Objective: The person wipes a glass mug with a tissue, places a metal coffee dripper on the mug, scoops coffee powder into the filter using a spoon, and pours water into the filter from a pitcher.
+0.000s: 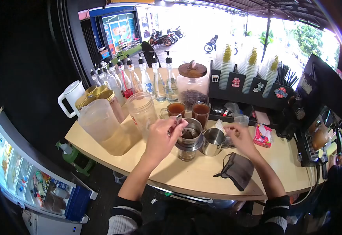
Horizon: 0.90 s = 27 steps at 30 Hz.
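Observation:
My left hand [164, 135] is closed on a small metal utensil, held over the left side of a metal drip filter [191, 131]. Dark contents show inside the filter, which rests on a glass [187, 155]. To its right stands a steel pitcher [213, 141]. My right hand [238, 135] hovers right of the pitcher with its fingers curled; whatever they may hold is too small to name. A dark cloth strainer [237, 170] lies in front of it. Two glass mugs of brown drink [176, 109] [200, 112] stand behind the filter.
A large plastic pitcher [100, 121] and an open clear jar [141, 111] stand on the left. Pump bottles [145, 78], a wooden-lidded jar [192, 84] and a cup rack [241, 88] line the back. A red packet [262, 136] lies at the right.

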{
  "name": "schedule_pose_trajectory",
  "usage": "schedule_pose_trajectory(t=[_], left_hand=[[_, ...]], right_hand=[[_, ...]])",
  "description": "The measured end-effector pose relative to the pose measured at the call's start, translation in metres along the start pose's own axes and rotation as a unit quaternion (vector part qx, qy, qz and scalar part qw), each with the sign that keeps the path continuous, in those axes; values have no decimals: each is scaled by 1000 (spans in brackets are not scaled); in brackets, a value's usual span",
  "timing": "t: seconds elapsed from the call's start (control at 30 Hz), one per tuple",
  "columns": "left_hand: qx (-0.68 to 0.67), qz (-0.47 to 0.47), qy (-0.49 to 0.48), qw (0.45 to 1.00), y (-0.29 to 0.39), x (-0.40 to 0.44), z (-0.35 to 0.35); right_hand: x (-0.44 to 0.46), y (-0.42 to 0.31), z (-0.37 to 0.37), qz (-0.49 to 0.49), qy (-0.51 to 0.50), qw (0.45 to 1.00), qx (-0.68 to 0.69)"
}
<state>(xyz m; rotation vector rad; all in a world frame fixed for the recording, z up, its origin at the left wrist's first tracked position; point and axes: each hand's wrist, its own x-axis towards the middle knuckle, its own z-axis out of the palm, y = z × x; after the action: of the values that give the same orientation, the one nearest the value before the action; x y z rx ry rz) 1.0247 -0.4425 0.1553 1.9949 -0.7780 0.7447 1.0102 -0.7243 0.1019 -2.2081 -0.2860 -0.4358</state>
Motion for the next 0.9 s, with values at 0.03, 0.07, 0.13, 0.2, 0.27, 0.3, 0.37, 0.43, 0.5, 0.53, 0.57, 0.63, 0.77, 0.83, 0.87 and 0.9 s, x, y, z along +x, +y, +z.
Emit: schedule_pose_trajectory(t=[0.03,0.07,0.13,0.2,0.27,0.3,0.37,0.43,0.5,0.53,0.57,0.63,0.77,0.83,0.87,0.9], left_hand=[[-45,-31,21,998,1,1,-1],[-34,12,35,999,-5,2,-1],[-46,-8,35,998,-4,2,-4],[-60,-52,31,996,0,2,-8],[-57,-47,34,997,2,3,-10],[-56,-42,40,997,2,3,-11],[-64,-51,38,996,2,3,-12],[-72,-62,39,995,0,1,-14],[-73,-34,35,996,-3,0,-17],[-73,-35,37,996,-3,-2,-18],[-82,-39,36,995,-1,-4,-19],[-91,-45,37,994,-1,-9,-21],[-111,-53,31,992,-4,-15,-22],[-130,-59,32,989,-4,-17,-23],[-127,-59,28,990,-4,-18,-24],[-124,-59,23,990,-5,-19,-25]], right_hand=[[-9,17,4,2,2,1000,-1],[-18,34,9,24,-16,999,21],[-29,59,20,45,-32,997,44],[-36,72,28,52,-57,987,138],[-39,72,31,70,-46,977,198],[-40,69,32,87,-35,963,254],[-37,66,29,84,-13,954,286],[-35,58,22,82,6,945,315],[-33,50,10,104,47,949,294],[-29,51,7,94,68,944,309],[-23,46,3,93,66,945,308],[-12,25,-7,35,81,931,355],[10,-7,-22,56,78,936,339],[23,-22,-20,18,84,938,335],[29,-27,-20,-20,78,945,315],[34,-32,-21,-58,73,951,295]])
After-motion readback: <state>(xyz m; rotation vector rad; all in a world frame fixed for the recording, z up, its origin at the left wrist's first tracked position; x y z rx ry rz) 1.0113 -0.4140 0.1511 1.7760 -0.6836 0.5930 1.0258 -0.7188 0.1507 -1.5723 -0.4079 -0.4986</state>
